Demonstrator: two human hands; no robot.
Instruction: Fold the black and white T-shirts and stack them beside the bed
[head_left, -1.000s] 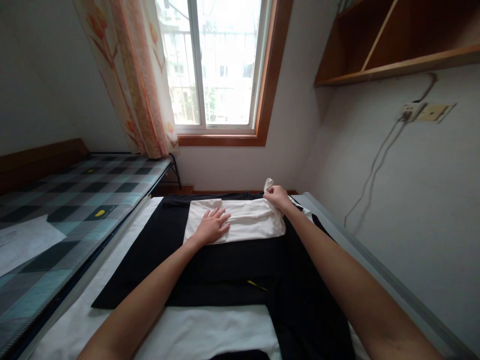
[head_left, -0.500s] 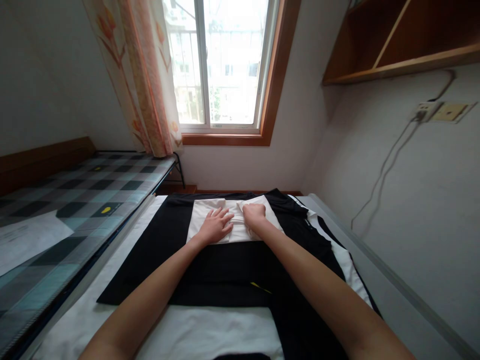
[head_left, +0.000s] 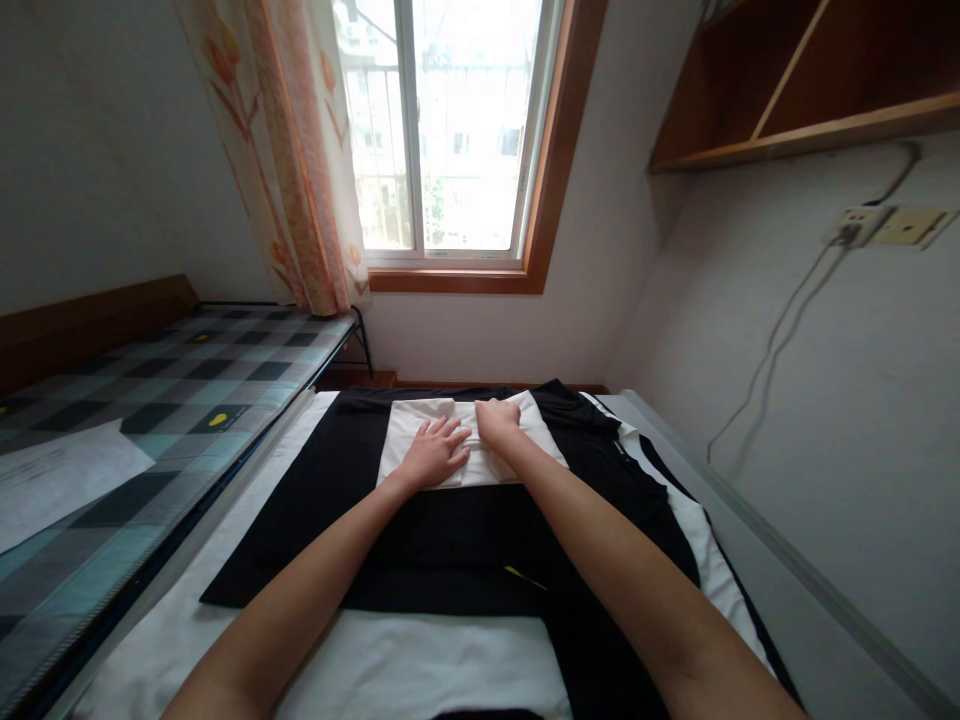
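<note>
Grip of the right hand [head_left: 501, 420], from the head view, is curled closed, apparently on the folded-in edge of the white cloth [head_left: 409, 420]; the left hand [head_left: 435, 452] lies flat on it, fingers spread. The cloth's right end has come inward, making it shorter, atop black clothing [head_left: 450, 550] on a bed [head_left: 420, 660]. Around are a checked mattress [head_left: 195, 400], curtain [head_left: 300, 160] and window [head_left: 472, 130].

White cloth [head_left: 409, 428], black garment [head_left: 450, 550], checked mattress [head_left: 187, 415]

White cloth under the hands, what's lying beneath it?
Black fabric shows around the white cloth, which appears to rest on it. Anything directly beneath is covered; the left hand and right hand hide parts of the cloth's top.
</note>
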